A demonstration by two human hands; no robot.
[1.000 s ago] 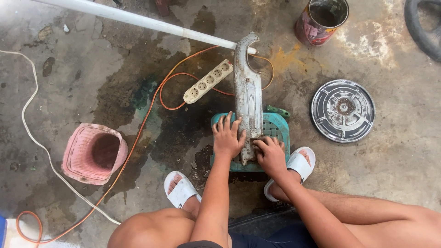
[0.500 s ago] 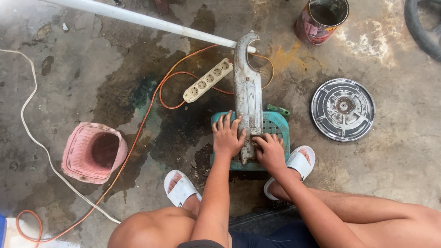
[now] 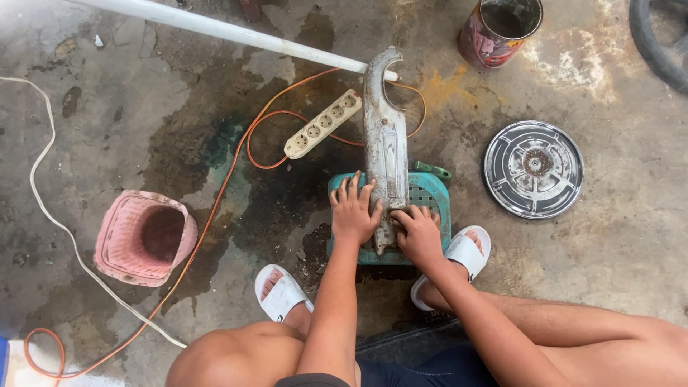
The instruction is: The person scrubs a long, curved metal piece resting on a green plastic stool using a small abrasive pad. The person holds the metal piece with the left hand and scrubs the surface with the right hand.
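Stained, wet concrete floor (image 3: pixel 616 236) fills the view from above. On it stands a low green plastic stool (image 3: pixel 430 197), and a long grey metal cover (image 3: pixel 385 143) lies over the stool, its curved top end reaching toward a white pipe (image 3: pixel 215 30). The left hand (image 3: pixel 353 208) lies flat with spread fingers, pressing on the cover's left edge. The right hand (image 3: pixel 418 233) has curled fingers on the lower right edge of the cover; whether it really grips it I cannot tell. Just left of the cover lies a cream power strip (image 3: pixel 322 123) with an orange cable (image 3: pixel 215 193). Farther out are a pink basket (image 3: pixel 118 244), a round metal disc (image 3: pixel 532 168), and a rusty can (image 3: pixel 476 39). White sandals (image 3: pixel 283 295) are on the person's feet near the stool.
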